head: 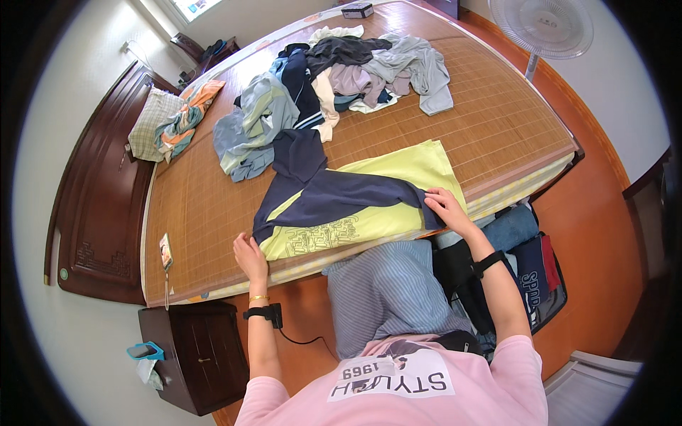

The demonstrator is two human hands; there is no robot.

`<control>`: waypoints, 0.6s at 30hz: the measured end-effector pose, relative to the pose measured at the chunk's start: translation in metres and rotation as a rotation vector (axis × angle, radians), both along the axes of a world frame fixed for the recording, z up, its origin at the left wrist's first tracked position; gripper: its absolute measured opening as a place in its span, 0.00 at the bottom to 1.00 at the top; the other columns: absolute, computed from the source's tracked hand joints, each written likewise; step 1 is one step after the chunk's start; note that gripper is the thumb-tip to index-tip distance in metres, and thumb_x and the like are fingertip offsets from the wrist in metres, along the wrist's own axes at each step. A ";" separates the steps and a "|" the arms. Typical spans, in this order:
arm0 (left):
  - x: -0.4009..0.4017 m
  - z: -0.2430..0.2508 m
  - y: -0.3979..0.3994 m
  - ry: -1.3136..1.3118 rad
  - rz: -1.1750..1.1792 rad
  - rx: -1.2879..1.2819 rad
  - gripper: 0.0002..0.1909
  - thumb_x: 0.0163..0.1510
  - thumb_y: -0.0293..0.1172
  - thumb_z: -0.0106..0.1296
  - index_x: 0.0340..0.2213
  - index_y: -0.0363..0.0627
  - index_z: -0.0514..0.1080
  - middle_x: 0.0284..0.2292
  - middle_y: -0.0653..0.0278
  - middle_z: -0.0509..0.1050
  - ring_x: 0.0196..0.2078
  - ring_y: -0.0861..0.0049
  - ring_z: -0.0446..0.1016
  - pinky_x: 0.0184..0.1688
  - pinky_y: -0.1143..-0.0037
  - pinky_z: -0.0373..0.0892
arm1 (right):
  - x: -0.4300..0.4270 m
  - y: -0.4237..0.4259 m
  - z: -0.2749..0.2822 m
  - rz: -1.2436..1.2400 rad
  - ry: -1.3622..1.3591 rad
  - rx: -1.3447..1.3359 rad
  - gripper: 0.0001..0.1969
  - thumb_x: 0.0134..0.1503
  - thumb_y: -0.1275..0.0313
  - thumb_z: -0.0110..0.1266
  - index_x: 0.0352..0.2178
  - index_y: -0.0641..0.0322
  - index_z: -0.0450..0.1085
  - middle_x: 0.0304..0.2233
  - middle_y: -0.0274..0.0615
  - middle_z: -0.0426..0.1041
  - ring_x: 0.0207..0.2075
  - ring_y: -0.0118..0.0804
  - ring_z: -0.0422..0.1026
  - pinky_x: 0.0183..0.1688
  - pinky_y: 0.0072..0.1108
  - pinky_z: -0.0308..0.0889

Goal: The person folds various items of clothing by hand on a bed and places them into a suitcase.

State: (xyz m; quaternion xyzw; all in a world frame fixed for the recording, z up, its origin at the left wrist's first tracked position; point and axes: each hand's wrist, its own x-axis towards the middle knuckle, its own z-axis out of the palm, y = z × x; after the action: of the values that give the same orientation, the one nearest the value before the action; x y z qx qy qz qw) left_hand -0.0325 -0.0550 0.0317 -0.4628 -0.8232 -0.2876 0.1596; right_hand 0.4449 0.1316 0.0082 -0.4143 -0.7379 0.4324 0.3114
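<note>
A lime-yellow shirt (399, 165) with navy long sleeves lies on the bamboo mat at the near edge of the bed. One navy sleeve (351, 197) runs across its body to the right, and the other navy part (301, 154) points away towards the clothes pile. My right hand (447, 210) has its fingers on the cuff end of the crossing sleeve and grips it. At the shirt's left corner, my left hand (250, 258) touches the navy fabric with bent fingers; whether it pinches the cloth is hidden. Dark printed lettering shows on the yellow front.
Beyond the shirt sits a heap of clothes (346, 74). A phone (165, 251) lies at left on the mat (506, 117), near a nightstand (197, 357). An open suitcase (557, 298) of clothes is on the floor at right. A fan (541, 26) stands behind.
</note>
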 end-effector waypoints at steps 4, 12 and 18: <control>0.047 0.031 0.019 0.132 -0.301 0.038 0.11 0.53 0.27 0.46 0.39 0.38 0.67 0.42 0.55 0.69 0.45 0.59 0.67 0.46 0.67 0.62 | 0.000 -0.029 0.022 -0.011 -0.271 0.321 0.41 0.46 0.52 0.60 0.57 0.61 0.55 0.60 0.56 0.48 0.61 0.56 0.49 0.60 0.36 0.49; 0.106 0.032 0.065 0.036 -0.825 -0.153 0.11 0.49 0.29 0.53 0.36 0.40 0.70 0.40 0.58 0.70 0.45 0.61 0.67 0.47 0.66 0.62 | 0.006 -0.044 0.008 -0.181 -0.255 0.620 0.10 0.48 0.74 0.52 0.34 0.65 0.73 0.38 0.52 0.73 0.43 0.50 0.71 0.45 0.31 0.66; 0.110 0.028 0.080 0.044 -0.829 -0.268 0.12 0.49 0.29 0.53 0.37 0.39 0.70 0.37 0.58 0.71 0.42 0.61 0.68 0.46 0.68 0.64 | -0.010 0.010 0.058 -0.392 0.085 0.175 0.15 0.56 0.65 0.48 0.30 0.71 0.69 0.24 0.58 0.70 0.27 0.53 0.71 0.30 0.33 0.63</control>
State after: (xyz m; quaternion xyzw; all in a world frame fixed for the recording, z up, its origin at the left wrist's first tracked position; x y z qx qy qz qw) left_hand 0.0776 0.0250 0.0596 -0.7769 -0.5941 -0.2080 -0.0132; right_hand 0.4346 0.1412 0.0663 -0.5028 -0.6641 0.3150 0.4549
